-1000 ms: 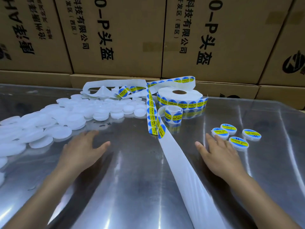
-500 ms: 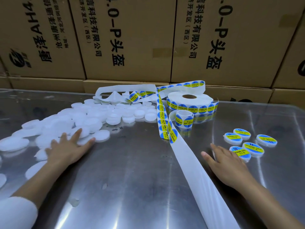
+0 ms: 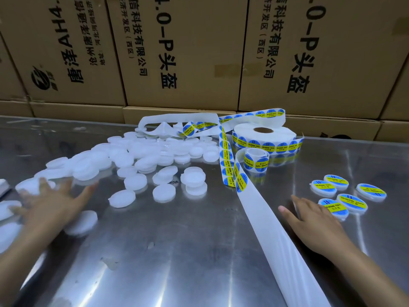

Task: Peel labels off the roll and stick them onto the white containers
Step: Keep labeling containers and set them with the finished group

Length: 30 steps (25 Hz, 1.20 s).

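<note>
Left hand (image 3: 52,204) now sweeps into the containers (image 3: 141,158), fingers spread; right hand (image 3: 314,220) flat, empty. Labels (image 3: 230,165) look thin, floppy: lift by an edge.

Shiny metal table (image 3: 177,262) had plain white containers (image 3: 137,160) piled past the left hand (image 3: 51,204), label roll (image 3: 264,138) beyond the right hand (image 3: 314,224), five labelled containers (image 3: 352,201) beside its fingertips.
</note>
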Motion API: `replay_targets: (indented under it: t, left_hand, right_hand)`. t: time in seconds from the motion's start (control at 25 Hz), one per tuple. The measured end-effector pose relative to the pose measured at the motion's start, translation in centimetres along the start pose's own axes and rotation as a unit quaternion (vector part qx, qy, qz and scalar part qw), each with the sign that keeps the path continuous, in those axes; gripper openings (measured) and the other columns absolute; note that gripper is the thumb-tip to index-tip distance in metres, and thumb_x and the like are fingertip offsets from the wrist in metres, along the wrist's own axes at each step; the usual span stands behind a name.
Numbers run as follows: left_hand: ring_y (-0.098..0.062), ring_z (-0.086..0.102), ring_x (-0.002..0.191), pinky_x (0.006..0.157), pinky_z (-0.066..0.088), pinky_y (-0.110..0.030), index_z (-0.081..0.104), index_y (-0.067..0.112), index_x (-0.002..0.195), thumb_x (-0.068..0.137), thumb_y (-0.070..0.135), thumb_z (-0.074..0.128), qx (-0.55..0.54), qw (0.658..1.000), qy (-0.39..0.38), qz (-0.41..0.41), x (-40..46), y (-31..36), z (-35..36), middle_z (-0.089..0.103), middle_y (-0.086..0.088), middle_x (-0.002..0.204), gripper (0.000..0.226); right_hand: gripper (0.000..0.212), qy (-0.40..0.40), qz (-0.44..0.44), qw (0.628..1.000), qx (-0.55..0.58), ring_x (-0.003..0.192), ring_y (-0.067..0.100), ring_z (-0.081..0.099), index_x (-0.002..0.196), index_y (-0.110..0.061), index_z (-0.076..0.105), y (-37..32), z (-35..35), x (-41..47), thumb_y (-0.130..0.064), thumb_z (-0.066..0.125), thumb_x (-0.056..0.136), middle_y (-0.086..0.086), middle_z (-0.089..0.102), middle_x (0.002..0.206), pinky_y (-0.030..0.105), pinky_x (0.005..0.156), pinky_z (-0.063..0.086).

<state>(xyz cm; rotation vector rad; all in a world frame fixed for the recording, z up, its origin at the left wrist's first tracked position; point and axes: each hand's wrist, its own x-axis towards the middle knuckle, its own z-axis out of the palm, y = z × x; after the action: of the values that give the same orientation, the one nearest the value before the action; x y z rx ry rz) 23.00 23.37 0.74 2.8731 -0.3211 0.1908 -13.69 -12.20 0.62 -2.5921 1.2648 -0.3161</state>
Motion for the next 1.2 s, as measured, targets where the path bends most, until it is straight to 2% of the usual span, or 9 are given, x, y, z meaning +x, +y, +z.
replay_targets:
  t: [0.12, 0.28, 0.44, 0.6, 0.8, 0.88, 1.0, 1.12, 1.2]
  left_hand:
    - [-0.047, 0.027, 0.133, 0.109, 0.026, -0.055, 0.038, 0.017, 0.138, 0.05, 0.096, 0.014, -0.12, 0.99, -0.029, -0.075, 1.2, -1.7, 0.5, 0.033, -0.018, 0.147, 0.121]
    - [-0.034, 0.037, 0.131, 0.106, 0.031, -0.051, 0.046, 0.026, 0.136, 0.065, 0.086, 0.022, -0.151, 0.986, -0.027, 0.056, -0.3, 2.6, 0.1, 0.045, -0.01, 0.142, 0.096]
    - [-0.012, 0.043, 0.127, 0.103, 0.031, -0.031, 0.057, 0.029, 0.126, 0.083, 0.071, 0.044, -0.332, 0.916, -0.066, 0.214, -3.1, 6.7, -0.1, 0.048, 0.009, 0.138, 0.061]
    - [-0.017, 0.037, 0.134, 0.107, 0.028, -0.037, 0.054, 0.028, 0.13, 0.088, 0.056, 0.042, -0.303, 0.927, 0.044, 0.217, -2.2, 8.0, 0.5, 0.045, 0.001, 0.144, 0.051]
    - [-0.03, 0.034, 0.135, 0.108, 0.029, -0.045, 0.041, 0.02, 0.142, 0.092, 0.061, 0.03, -0.15, 0.976, -0.037, 0.151, 0.1, 11.0, 2.1, 0.039, -0.011, 0.147, 0.066]
    - [-0.035, 0.057, 0.106, 0.088, 0.045, -0.044, 0.065, 0.018, 0.11, 0.089, 0.069, 0.023, -0.149, 0.978, 0.01, 0.144, 0.5, 13.2, 2.1, 0.065, -0.013, 0.114, 0.069]
    - [-0.032, 0.06, 0.074, 0.068, 0.051, -0.039, 0.066, 0.011, 0.066, 0.092, 0.061, 0.03, -0.172, 0.965, 0.146, 0.133, 2.1, 15.9, 0.9, 0.063, -0.01, 0.071, 0.066]
    - [-0.036, 0.052, 0.107, 0.085, 0.048, -0.046, 0.069, 0.013, 0.097, 0.089, 0.047, 0.052, -0.182, 0.967, 0.131, 0.122, 5.1, 18.1, 0.7, 0.055, -0.014, 0.118, 0.039]
    - [-0.037, 0.037, 0.128, 0.099, 0.037, -0.052, 0.056, 0.018, 0.12, 0.086, 0.053, 0.056, -0.204, 0.965, 0.072, 0.147, 6.4, 19.2, 1.2, 0.038, -0.012, 0.142, 0.049]
  right_hand:
    - [0.065, -0.001, 0.002, 1.0, -0.012, 0.141, 0.024, 0.022, 0.148, -0.026, 0.023, 0.0, 0.1, -0.1, -0.06, 0.028, 0.093, -0.002, 0.027, 0.154, 0.039, 0.115, 0.019]
    - [0.066, 0.002, 0.005, 1.0, -0.022, 0.142, 0.024, 0.02, 0.148, -0.028, 0.022, -0.2, 0.1, -0.2, -0.062, 0.028, 0.092, -0.002, 0.025, 0.155, 0.038, 0.115, 0.018]
    - [0.066, -0.004, 0.008, 1.0, -0.027, 0.143, 0.023, 0.018, 0.148, -0.028, 0.021, -0.2, 0.0, -0.2, -0.062, 0.028, 0.092, -0.003, 0.023, 0.156, 0.038, 0.116, 0.016]
    - [0.066, -0.005, 0.011, 1.0, -0.027, 0.144, 0.023, 0.017, 0.148, -0.029, 0.021, -0.2, 0.1, -0.2, -0.063, 0.028, 0.092, -0.003, 0.022, 0.156, 0.038, 0.116, 0.016]
    - [0.066, -0.007, 0.016, 1.0, -0.021, 0.144, 0.022, 0.014, 0.148, -0.032, 0.019, -0.4, 0.1, -0.4, -0.064, 0.027, 0.091, -0.004, 0.019, 0.157, 0.037, 0.116, 0.014]
    - [0.066, -0.005, 0.017, 1.0, -0.025, 0.144, 0.021, 0.015, 0.148, -0.033, 0.019, -0.4, 0.0, -0.4, -0.065, 0.027, 0.091, -0.005, 0.019, 0.157, 0.036, 0.116, 0.014]
    - [0.063, 0.009, 0.013, 0.999, -0.049, 0.144, 0.018, 0.017, 0.147, -0.035, 0.02, -0.5, 0.0, -0.5, -0.065, 0.024, 0.091, -0.008, 0.02, 0.156, 0.036, 0.116, 0.016]
    - [0.055, 0.035, 0.013, 0.998, -0.05, 0.138, 0.015, 0.028, 0.14, -0.036, 0.033, -1.0, -0.4, -0.4, -0.063, 0.026, 0.092, -0.011, 0.035, 0.148, 0.035, 0.112, 0.023]
    - [0.049, 0.064, -0.005, 0.998, 0.01, 0.127, 0.016, 0.042, 0.126, -0.035, 0.049, -1.5, -0.6, -0.2, -0.061, 0.03, 0.09, -0.011, 0.054, 0.128, 0.035, 0.105, 0.032]
